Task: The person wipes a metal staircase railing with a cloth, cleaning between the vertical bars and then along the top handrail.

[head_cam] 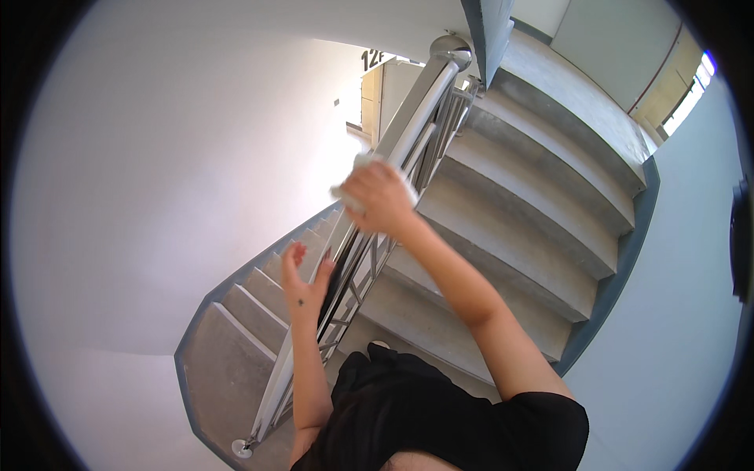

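Observation:
My right hand [380,197] presses a white cloth [407,187] onto the top of the metal stair handrail [406,120]; both hand and cloth are blurred. Edges of the cloth stick out on either side of the fingers. Lower along the same rail is my left hand [303,288], holding nothing, its thumb and fingers spread. Whether it touches the rail I cannot tell. Under the handrail run several slim metal bars [372,259]. A round metal ball cap [450,52] tops the post at the rail's upper end.
Concrete steps [518,218] rise on the right, edged by a grey-blue skirting band [607,300]. Beyond the railing, another flight [235,335] descends beside a white wall [147,176]. A wall sign [372,57] bears writing. One shoe tip [380,344] shows below my black clothing.

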